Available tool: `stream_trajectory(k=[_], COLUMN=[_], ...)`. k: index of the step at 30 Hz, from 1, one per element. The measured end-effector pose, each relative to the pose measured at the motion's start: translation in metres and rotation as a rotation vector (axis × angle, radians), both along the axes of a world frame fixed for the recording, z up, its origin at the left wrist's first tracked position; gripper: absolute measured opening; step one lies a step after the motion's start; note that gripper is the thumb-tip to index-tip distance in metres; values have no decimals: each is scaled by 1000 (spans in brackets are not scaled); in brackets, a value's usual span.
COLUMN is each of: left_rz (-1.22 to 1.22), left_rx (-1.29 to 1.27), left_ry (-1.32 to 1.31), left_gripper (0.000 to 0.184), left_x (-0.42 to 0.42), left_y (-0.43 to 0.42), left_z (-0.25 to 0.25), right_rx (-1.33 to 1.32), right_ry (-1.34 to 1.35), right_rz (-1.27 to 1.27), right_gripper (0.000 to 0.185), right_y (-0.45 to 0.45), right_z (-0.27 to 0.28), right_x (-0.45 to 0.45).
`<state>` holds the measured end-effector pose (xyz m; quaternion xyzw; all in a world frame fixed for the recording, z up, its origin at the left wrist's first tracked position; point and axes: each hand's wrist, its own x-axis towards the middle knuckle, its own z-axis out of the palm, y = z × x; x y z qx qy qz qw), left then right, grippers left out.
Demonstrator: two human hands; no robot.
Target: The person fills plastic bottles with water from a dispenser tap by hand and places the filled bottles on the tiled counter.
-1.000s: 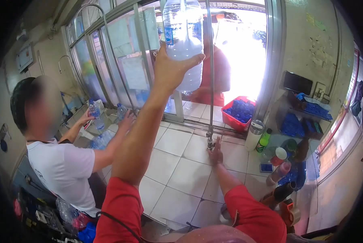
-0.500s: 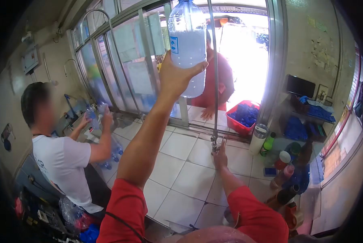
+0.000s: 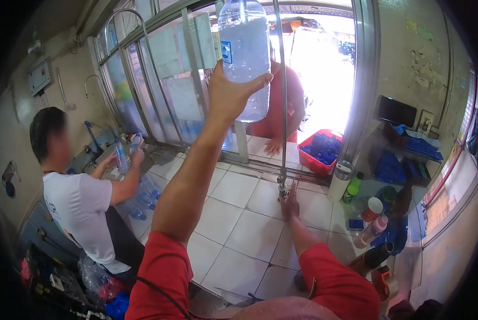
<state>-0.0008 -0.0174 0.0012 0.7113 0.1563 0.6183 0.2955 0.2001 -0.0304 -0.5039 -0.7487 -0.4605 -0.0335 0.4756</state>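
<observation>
My left hand is raised and wrapped round a large clear plastic water bottle with a blue label. Cloudy, bubbly water fills most of the bottle, and its mouth is cut off by the top of the view. Just right of it runs an upright metal pipe. At the foot of that pipe is a metal valve above the white tiled counter. Low on the valve rests my right hand, thumb on one side and straight fingers along the other.
At left, a co-worker in a white shirt handles a small bottle near several others. Beyond the open window, a person in red rests a hand on the sill beside a red basket of blue caps. A tumbler and bottles stand right.
The large bottle and my left hand have shifted slightly up and left in view, and the water line stands higher. My right hand stays at the valve. The co-worker's bottle has moved slightly.
</observation>
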Motion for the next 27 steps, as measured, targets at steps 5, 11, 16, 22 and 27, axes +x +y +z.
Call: stream_trajectory(k=[5,11,16,22,27], left_rz=[-14,83,103,108,79], left_rx=[-15,-37,-36,-18,-23], left_ry=[-8,39,51,59,63], left_gripper=[77,92,109,116,115], left_x=[2,6,6,4,3], left_y=[2,9,12,12,9], left_z=[0,-2,-3,-3,0], right_rx=[12,80,30,23,-65], right_ry=[4,-107,16,57,176], right_rz=[-4,-40,-7,14,38], right_gripper=[92,91,90,90,90], right_y=[-3,0,-1,0,-7], right_z=[9,3,7,4,16], right_x=[-3,-2,-2,0,-2])
